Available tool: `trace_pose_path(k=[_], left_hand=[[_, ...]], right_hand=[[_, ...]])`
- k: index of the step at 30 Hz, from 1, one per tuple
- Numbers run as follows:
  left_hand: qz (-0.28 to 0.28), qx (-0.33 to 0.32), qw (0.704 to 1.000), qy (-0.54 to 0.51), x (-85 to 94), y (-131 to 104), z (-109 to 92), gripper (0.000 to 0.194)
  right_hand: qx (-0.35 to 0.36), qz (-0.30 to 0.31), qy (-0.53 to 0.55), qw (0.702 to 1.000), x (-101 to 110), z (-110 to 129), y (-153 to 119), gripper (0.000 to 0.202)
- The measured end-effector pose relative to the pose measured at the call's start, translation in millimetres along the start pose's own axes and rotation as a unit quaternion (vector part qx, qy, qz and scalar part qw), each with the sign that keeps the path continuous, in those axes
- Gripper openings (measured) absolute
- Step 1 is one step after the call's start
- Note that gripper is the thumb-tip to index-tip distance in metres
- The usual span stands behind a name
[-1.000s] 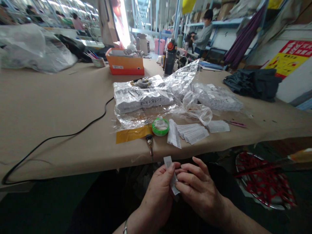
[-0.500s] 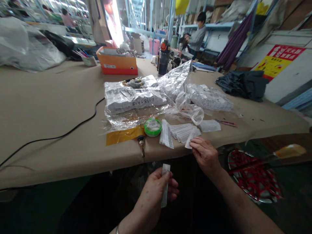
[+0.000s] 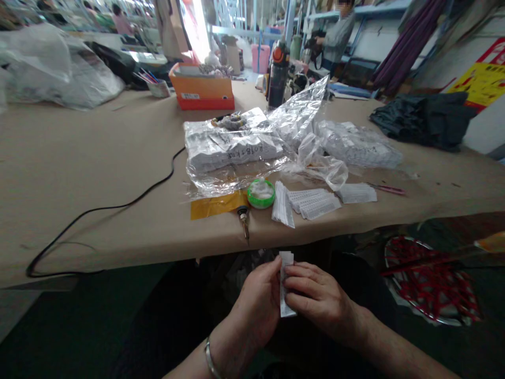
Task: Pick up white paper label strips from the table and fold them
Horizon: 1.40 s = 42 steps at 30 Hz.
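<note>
The left hand (image 3: 258, 297) grasps a folded white strip (image 3: 287, 302), with the thumb along its left edge; the right hand (image 3: 321, 295) grasps the same strip from the right, fingertips laid over its face. The strip is roughly upright in view, between the two hands, above the lap and just in front of the table (image 3: 130, 242) edge. Two offset ends show at its top; whether these belong to one piece or two cannot be told. On the table near the edge, a metal-tipped tool (image 3: 243, 221) points toward the hands. Just beyond it lie a band of amber tape (image 3: 215, 205) and a green-rimmed container (image 3: 261, 201) holding white fluff. To the right of the container are a narrow strip stack (image 3: 282, 208), a fanned strip stack (image 3: 315, 204) and a third strip stack (image 3: 358, 193). Behind these rests a clear plastic package (image 3: 240, 152) with handwriting. Farther back stand an orange box (image 3: 205, 95) and a dark bottle (image 3: 277, 79).
</note>
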<state>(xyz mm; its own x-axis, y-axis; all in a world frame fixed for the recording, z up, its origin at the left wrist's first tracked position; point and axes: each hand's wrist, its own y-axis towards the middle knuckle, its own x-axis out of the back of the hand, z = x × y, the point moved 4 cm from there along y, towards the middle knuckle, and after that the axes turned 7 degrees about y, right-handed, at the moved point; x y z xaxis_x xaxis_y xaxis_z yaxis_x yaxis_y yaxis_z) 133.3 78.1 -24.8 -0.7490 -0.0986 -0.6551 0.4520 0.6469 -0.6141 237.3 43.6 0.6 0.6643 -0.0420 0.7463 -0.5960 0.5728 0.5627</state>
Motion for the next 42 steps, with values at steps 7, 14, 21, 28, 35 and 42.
trace_pose_path(k=[7, 14, 21, 28, 35, 42], left_hand=[[-0.022, 0.013, 0.997, 0.076, 2.4, -0.1, 3.5, 0.011], [-0.083, 0.031, 0.985, 0.151, 8.5, 3.8, 6.0, 0.020], [-0.089, 0.029, 0.983, 0.155, 12.5, 3.4, 9.4, 0.024], [-0.095, 0.031, 0.983, 0.153, 10.9, -0.2, 7.9, 0.017], [-0.050, -0.022, 0.995, 0.079, 6.0, -3.3, 7.0, 0.007], [-0.082, -0.061, 0.995, 0.009, 17.3, -4.7, 8.1, 0.008]], right_hand=[[-0.028, -0.023, 0.001, 0.999, 26.6, -14.9, -4.5, 0.029], [-0.300, -0.074, -0.316, 0.897, 97.6, -128.4, -46.2, 0.064], [-0.254, -0.138, -0.228, 0.930, 107.9, -134.4, -65.2, 0.024], [-0.244, -0.266, -0.163, 0.918, 114.9, -100.1, -52.8, 0.008], [-0.029, -0.058, 0.004, 0.998, 27.6, -1.1, -4.2, 0.013], [-0.010, -0.020, -0.008, 1.000, -14.2, 10.3, -5.8, 0.020]])
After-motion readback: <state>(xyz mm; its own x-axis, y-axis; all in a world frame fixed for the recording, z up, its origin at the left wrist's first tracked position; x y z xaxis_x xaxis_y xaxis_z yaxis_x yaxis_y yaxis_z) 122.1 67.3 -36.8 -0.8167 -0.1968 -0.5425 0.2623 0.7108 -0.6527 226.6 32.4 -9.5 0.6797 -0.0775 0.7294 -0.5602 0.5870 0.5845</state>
